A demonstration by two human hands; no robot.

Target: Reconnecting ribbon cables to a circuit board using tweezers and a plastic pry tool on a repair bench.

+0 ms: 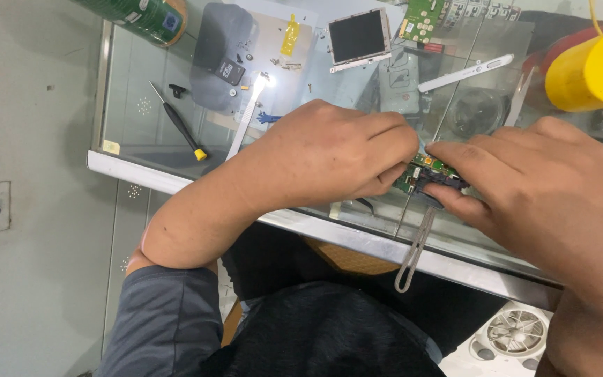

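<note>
While a screwdriver lay at the left of the glass tabletop, the left hand pinched one end of a small green circuit board near the front edge. The right hand gripped its other end, with tweezers hanging beneath.

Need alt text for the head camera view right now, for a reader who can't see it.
Two bare hands, left hand and right hand, pinch a small green circuit board over a glass-topped table. A metal tweezers hangs below it; a black screwdriver and small screen lie beyond.
</note>
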